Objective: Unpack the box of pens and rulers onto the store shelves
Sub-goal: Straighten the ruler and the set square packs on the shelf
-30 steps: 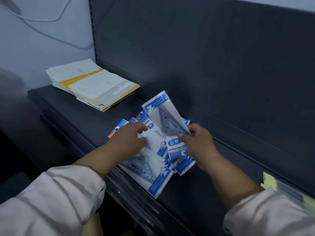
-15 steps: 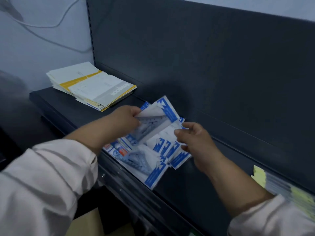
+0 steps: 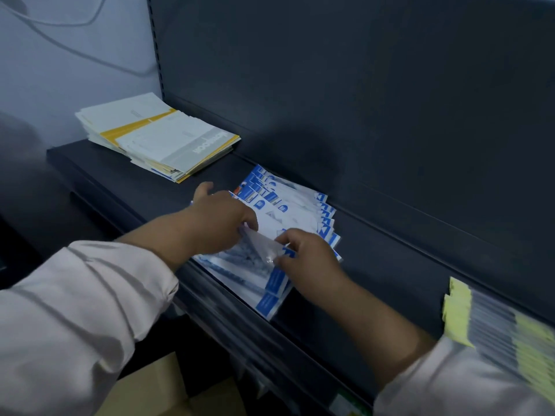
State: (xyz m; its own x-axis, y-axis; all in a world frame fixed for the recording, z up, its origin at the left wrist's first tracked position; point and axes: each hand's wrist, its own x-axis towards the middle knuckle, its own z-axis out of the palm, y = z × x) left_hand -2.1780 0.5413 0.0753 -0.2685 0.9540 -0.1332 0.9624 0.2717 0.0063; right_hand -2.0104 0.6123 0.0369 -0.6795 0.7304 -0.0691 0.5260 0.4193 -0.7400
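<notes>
Head — booklets (image 3: pixel 156 136) beside ruler packs (image 3: pixel 297 214), seemingly apart

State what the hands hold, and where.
Left hand and right hand both pinch the lifted clear edge of the nearest ruler packet.

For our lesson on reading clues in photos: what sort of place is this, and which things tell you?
Probably a stationery shop's aisle: a dark metal shelf with a slotted upright, blue-and-white ruler packs fanned on it, and a stack of booklets further along it.
</notes>
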